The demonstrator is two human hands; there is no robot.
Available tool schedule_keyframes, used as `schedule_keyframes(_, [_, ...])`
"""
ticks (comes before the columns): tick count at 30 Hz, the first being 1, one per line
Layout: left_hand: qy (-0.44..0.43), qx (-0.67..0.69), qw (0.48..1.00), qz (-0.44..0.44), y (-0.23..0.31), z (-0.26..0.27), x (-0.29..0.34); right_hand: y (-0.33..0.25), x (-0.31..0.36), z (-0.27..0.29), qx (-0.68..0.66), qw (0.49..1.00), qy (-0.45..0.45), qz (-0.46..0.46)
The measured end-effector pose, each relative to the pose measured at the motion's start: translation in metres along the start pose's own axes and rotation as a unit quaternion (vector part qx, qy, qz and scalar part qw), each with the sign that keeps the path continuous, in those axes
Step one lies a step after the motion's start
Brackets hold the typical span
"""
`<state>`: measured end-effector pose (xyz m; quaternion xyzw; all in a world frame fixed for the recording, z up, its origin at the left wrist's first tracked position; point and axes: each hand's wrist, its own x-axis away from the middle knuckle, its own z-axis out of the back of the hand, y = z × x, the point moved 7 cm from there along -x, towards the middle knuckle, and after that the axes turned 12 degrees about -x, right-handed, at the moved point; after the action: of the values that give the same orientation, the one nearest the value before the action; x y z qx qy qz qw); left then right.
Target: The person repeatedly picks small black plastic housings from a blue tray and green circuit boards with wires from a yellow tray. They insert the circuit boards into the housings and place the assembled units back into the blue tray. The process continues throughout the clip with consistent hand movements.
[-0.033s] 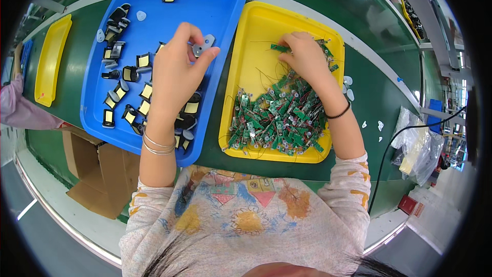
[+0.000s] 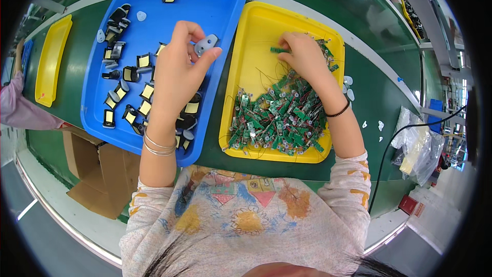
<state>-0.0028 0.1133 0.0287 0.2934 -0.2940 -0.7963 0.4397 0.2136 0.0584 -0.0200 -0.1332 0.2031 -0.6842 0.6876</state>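
Observation:
Over the right side of a blue tray (image 2: 215,2), my left hand (image 2: 177,69) pinches a small grey plastic piece with holes (image 2: 206,45) between thumb and fingers. Black plastic parts with cream-coloured pads (image 2: 130,74) lie scattered in that tray, several partly hidden by my left forearm. My right hand (image 2: 306,56) is above the far part of a yellow tray (image 2: 253,31), its fingers closed on a small green circuit board (image 2: 278,50) whose end sticks out to the left. A heap of similar wired boards (image 2: 279,120) fills the near half of the yellow tray.
Small pale plastic pieces (image 2: 348,87) lie right of the yellow tray. Farther right are clear plastic bags (image 2: 412,146) and a black cable (image 2: 382,166). A second yellow tray (image 2: 53,61), a cardboard box (image 2: 102,169) and another person's sleeve (image 2: 25,105) are at left.
The grey piece has turned slightly in my left hand, showing more of its holed face. My right hand and the circuit board have barely shifted.

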Motion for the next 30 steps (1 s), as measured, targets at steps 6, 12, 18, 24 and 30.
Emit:
schedule_keyframes(6, [-0.136, 0.281, 0.949, 0.043, 0.009, -0.026, 0.01, 0.008, 0.003, 0.001, -0.025, 0.999, -0.02, -0.043])
schedule_keyframes(12, [-0.172, 0.386, 0.901, 0.099, 0.022, -0.046, 0.023, -0.025, 0.037, 0.012, -0.671, 0.725, 0.001, -0.152])
schedule_keyframes(18, [-0.183, 0.44, 0.877, 0.063, 0.032, -0.06, 0.034, -0.066, 0.056, 0.009, -0.853, 0.5, 0.117, -0.09])
schedule_keyframes(24, [-0.225, 0.442, 0.864, 0.091, 0.039, -0.067, 0.04, -0.066, 0.066, 0.014, -0.788, 0.587, 0.187, 0.012])
schedule_keyframes(30, [-0.226, 0.464, 0.852, 0.094, 0.036, -0.07, 0.041, -0.066, 0.073, 0.017, -0.748, 0.629, 0.211, 0.003])
